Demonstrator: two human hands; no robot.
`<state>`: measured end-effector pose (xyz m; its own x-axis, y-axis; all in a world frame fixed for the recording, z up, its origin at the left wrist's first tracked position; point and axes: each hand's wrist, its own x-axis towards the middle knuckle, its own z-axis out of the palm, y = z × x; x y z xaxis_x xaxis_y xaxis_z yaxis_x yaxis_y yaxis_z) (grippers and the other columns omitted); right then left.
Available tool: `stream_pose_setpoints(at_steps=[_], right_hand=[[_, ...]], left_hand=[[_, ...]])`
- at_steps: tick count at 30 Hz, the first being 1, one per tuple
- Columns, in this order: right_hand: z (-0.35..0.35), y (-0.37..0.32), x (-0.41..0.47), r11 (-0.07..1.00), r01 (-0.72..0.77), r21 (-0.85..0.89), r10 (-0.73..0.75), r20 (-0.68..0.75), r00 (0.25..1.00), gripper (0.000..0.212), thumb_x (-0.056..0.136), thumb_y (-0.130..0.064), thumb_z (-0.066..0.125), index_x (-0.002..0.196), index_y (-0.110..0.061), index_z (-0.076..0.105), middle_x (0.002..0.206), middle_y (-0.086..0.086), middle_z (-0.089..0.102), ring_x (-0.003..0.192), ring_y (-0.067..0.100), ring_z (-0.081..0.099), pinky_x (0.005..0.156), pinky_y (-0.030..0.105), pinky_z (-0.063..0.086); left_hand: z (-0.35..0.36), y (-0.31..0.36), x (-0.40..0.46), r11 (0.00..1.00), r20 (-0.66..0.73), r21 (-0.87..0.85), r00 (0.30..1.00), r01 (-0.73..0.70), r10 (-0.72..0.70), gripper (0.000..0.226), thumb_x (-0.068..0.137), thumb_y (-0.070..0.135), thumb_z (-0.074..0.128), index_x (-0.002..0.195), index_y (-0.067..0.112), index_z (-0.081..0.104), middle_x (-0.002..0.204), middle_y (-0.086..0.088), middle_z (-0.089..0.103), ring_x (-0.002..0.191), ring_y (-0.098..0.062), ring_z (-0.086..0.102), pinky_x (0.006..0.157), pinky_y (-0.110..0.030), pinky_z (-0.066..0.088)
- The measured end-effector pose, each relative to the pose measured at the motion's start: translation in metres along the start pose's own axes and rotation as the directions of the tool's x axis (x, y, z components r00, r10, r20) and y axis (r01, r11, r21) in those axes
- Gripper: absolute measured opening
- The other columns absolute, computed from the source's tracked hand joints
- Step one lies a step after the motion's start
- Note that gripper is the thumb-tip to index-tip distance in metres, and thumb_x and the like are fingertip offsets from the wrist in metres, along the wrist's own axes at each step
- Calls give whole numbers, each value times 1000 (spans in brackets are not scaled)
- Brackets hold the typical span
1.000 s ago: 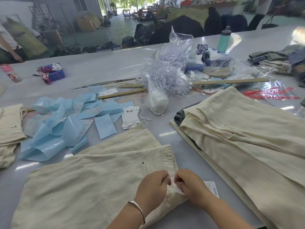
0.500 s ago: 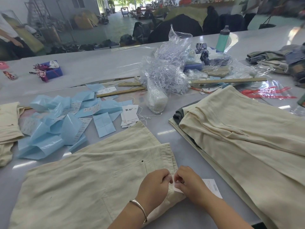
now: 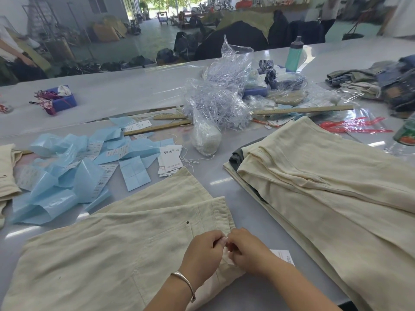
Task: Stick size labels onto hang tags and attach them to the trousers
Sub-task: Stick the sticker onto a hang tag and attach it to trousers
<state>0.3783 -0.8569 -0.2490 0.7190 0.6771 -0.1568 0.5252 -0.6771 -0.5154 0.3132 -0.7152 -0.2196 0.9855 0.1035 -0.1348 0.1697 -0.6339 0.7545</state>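
Observation:
Cream trousers [image 3: 116, 248] lie flat in front of me, waistband toward the right. My left hand [image 3: 203, 254] and my right hand [image 3: 249, 251] meet at the waistband corner, fingertips pinched together on the thin string of a white hang tag [image 3: 283, 255] that pokes out from under my right hand. A small stack of white hang tags [image 3: 168, 159] with loose strings lies beyond the trousers. Blue label backing sheets [image 3: 67, 167] carrying size stickers are scattered at the left.
A pile of cream trousers [image 3: 325, 189] fills the right side. Crumpled clear plastic [image 3: 220, 95], wooden rulers [image 3: 301, 110], a green bottle [image 3: 294, 53], a blue box [image 3: 59, 101] and folded clothes [image 3: 370, 79] sit further back. Another person stands at the far left.
My hands have drawn closer together at the waistband corner, fingertips now touching. The hang tag stays under my right hand.

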Motion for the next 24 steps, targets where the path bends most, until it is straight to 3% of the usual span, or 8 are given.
stream_pose_setpoints(at_steps=[3, 6, 8, 12, 15, 18, 21, 24], right_hand=[[2, 3, -7, 919, -105, 380, 168, -137, 976, 21, 78, -11, 58, 67, -27, 50, 67, -12, 50, 67, 9, 47, 61, 22, 38], [0, 1, -13, 565, -64, 822, 373, -186, 909, 20, 76, -5, 63, 62, -19, 60, 56, -8, 55, 55, 9, 48, 54, 21, 39], [0, 1, -14, 325, -43, 945, 447, -113, 887, 24, 83, 5, 62, 65, -12, 62, 55, 0, 54, 52, 13, 47, 52, 23, 40], [-5, -2, -17, 42, -36, 998, 428, 15, 904, 21, 81, 4, 60, 66, -10, 65, 61, 6, 55, 55, 13, 47, 56, 23, 37], [-8, -8, -19, -148, -85, 985, 334, 131, 934, 3, 69, -7, 65, 66, -9, 65, 65, 10, 57, 61, 15, 52, 59, 25, 38], [-9, -10, -21, -209, -110, 972, 279, 168, 945, 3, 67, -11, 64, 65, -11, 65, 67, 6, 56, 63, 13, 54, 65, 28, 37], [-9, -9, -21, -293, -116, 949, 263, 197, 945, 6, 73, -9, 62, 67, -9, 63, 70, 7, 57, 66, 15, 54, 67, 29, 38], [-11, -9, -22, -286, -110, 952, 256, 186, 949, 6, 74, -8, 61, 69, -8, 65, 73, 8, 60, 67, 16, 57, 67, 29, 40]], left_hand=[[-2, 0, 0, 1000, 39, -17, 999, 25, -24, 27, 95, 22, 53, 72, 29, 64, 51, 20, 52, 52, -1, 46, 55, -16, 34], [-3, 2, 0, 999, 68, -34, 997, 23, -21, 31, 96, 24, 52, 67, 32, 58, 50, 20, 49, 50, -3, 42, 55, -19, 33], [-3, 5, 1, 999, 76, -41, 997, 3, 0, 29, 97, 25, 51, 69, 30, 57, 51, 19, 48, 51, -3, 42, 57, -21, 34], [-4, 13, 1, 997, 75, -67, 997, -29, 34, 32, 97, 23, 51, 66, 32, 54, 51, 17, 49, 52, -3, 42, 57, -21, 34], [-5, 17, 0, 994, 69, -99, 996, -54, 61, 30, 97, 20, 51, 69, 25, 58, 55, 20, 53, 57, 0, 47, 60, -17, 36], [-4, 20, 0, 989, 55, -128, 995, -72, 80, 25, 98, 18, 51, 77, 8, 60, 58, 13, 51, 61, -3, 45, 63, -23, 39], [-4, 21, 0, 989, 42, -120, 995, -86, 92, 26, 98, 18, 49, 77, 6, 59, 63, 7, 51, 64, -8, 47, 67, -34, 42], [-4, 21, -1, 990, 31, -113, 995, -88, 92, 27, 98, 19, 49, 76, 8, 58, 62, 7, 51, 64, -9, 47, 68, -35, 42]])
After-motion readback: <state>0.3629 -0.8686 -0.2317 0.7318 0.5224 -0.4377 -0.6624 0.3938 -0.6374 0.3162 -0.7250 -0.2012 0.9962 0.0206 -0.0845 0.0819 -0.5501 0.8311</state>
